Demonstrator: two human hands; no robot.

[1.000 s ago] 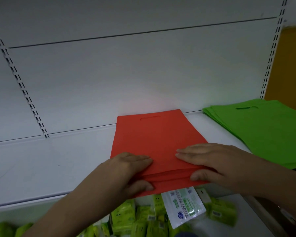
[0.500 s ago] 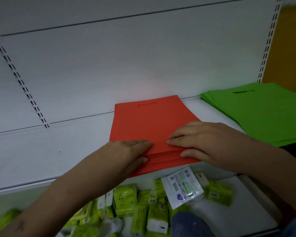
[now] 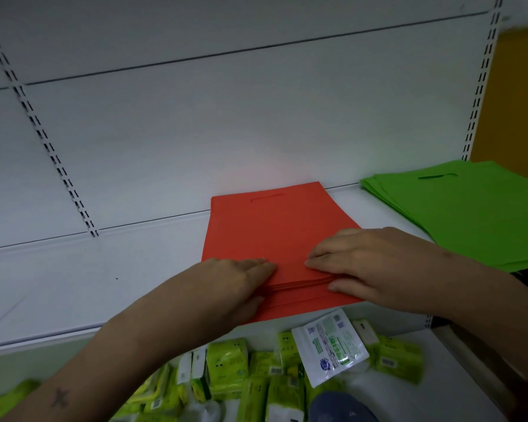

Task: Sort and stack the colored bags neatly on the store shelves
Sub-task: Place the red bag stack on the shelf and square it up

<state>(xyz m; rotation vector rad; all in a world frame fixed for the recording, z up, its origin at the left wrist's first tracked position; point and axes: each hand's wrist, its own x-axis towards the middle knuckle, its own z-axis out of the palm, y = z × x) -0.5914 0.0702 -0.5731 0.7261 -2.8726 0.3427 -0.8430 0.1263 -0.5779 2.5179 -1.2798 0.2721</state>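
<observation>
We work at a white shelf (image 3: 73,284) whose back panel fills most of the view, so there is room on the left but little depth behind the bags. The green bag stack (image 3: 470,214) lies flat at the right end, its near corner reaching past the shelf edge; a knock from our right forearm could tip those layers off. The red bag stack (image 3: 275,233) sits at mid shelf, handle slots toward the back wall, and its front edge overhangs the shelf lip. That overhang is the main risk: the thin layers are fanned at the front, and if we let go unevenly the top ones could slide forward and drop onto the yellow-green packets (image 3: 235,370) and the white pouch (image 3: 329,348) on the lower shelf.

Our left hand (image 3: 238,284) lies on the near left part of the red stack, fingers flat on top and thumb tucked under the front edge, so it pinches the layers. Our right hand (image 3: 366,263) does likewise at the near right, fingers spread on top, thumb against the edge. Pushing harder on one side would skew the stack; pushing too fast would crumple it against the back wall.
</observation>
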